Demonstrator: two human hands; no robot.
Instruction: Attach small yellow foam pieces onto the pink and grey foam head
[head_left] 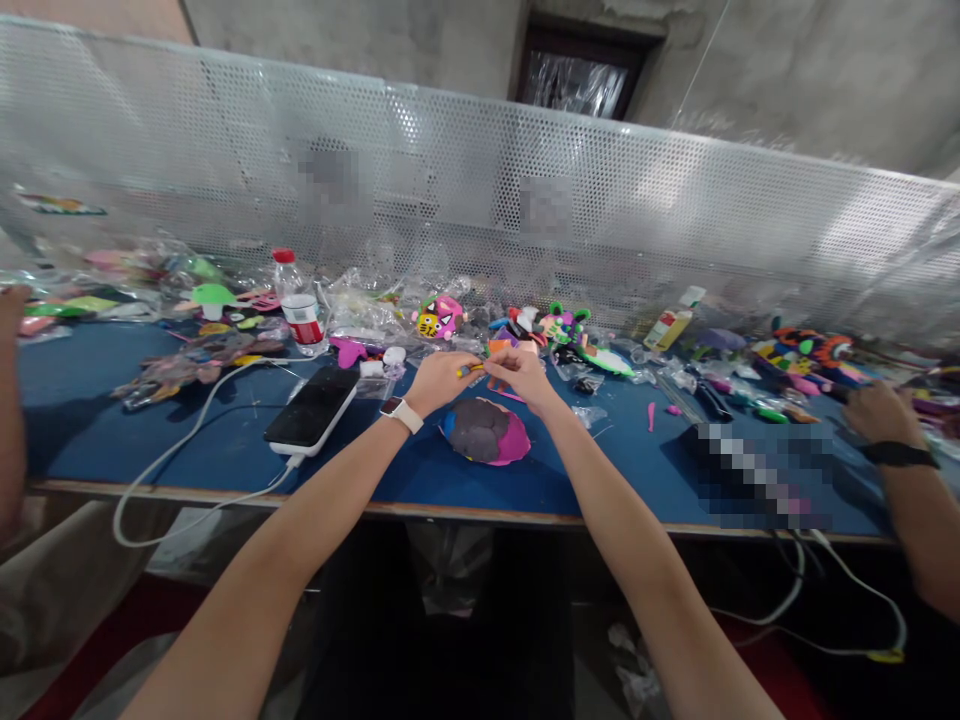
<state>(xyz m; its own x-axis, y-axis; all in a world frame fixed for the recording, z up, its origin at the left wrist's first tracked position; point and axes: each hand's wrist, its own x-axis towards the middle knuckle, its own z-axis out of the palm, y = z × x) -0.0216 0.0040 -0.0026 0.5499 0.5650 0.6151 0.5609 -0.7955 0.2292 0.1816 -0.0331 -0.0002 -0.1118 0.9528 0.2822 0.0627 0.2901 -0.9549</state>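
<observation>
My left hand [439, 378], with a watch [402, 413] on its wrist, is closed in a pinch on a small yellow-and-dark piece of what looks like modelling clay [470, 370]. From the other side, the fingertips of my right hand [525, 374] are closed at the right end of the same piece. Just below the hands, a rounded grey, magenta and blue clay shape [480, 432] lies on the blue tabletop [405, 470]. Orange and pink bits lie behind my right hand, partly hidden by it.
A phone on a white power bank [313, 408] trails a white cable [187, 440] over the table edge. Behind it stands a red-capped bottle [298, 305]. Clay figures [441, 318] and plastic wrap line the perforated metal screen [465, 180]. Another person's hand [885, 415] is at right.
</observation>
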